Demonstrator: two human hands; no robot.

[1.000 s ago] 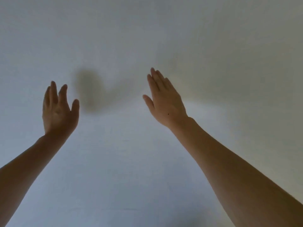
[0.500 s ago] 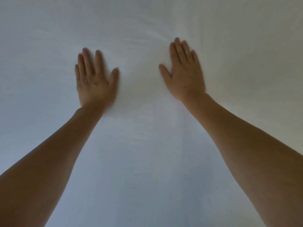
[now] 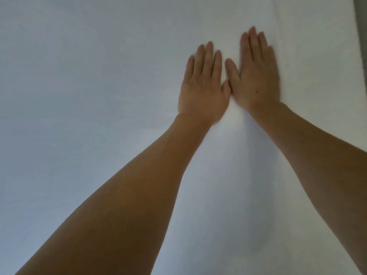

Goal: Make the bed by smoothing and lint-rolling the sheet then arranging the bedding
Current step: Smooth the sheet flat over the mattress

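Note:
A plain white sheet [image 3: 89, 96] fills nearly the whole head view. My left hand [image 3: 202, 86] lies flat, palm down, on the sheet right of centre, fingers together and pointing away from me. My right hand [image 3: 256, 74] lies flat beside it, a little farther out, and the two thumbs touch. Both hands hold nothing. Both bare forearms stretch out from the bottom of the view. No lint roller or other bedding is in view.
A narrow grey strip [image 3: 360, 26] runs down the upper right corner, beyond the sheet's right edge. The sheet stretches wide to the left of my hands.
Both hands came down flat on the sheet, then slid to the right and drew together until the thumbs met. The view has swung right, bringing the grey strip into sight.

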